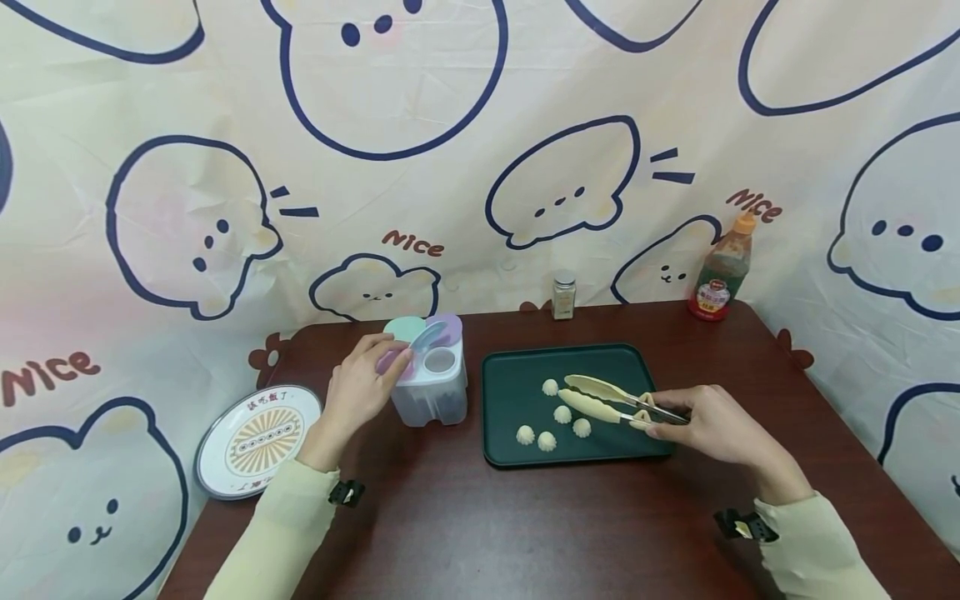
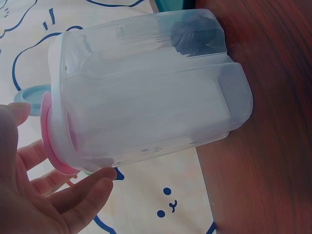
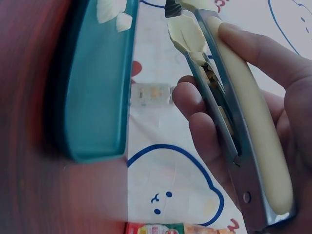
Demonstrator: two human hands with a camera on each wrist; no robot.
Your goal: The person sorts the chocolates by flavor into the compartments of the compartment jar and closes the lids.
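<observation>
My left hand [image 1: 362, 385] reaches over the clear container [image 1: 429, 402] with coloured lids. Its thumb lies by the raised blue lid [image 1: 429, 335], and the other fingers touch the pink lid [image 2: 45, 131] and rim. Inside the container, a dark swirled piece [image 2: 194, 36] lies at the bottom. Over the right side of the green tray [image 1: 502, 379], my right hand [image 1: 712, 423] grips pale yellow tongs [image 1: 596, 407], their tips apart. Several small cream swirled pieces [image 1: 547, 442] lie on the tray. In the right wrist view, a dark shape [image 3: 173, 8] shows by the tongs' tips; its kind is unclear.
At the left table edge lies a white plate [image 1: 221, 446] with a printed pattern. A small seasoning jar [image 1: 563, 297] stands behind the tray. The sauce bottle [image 1: 722, 271] with an orange cap is at the back right corner. A cartoon-printed cloth [image 1: 465, 208] hangs behind the table.
</observation>
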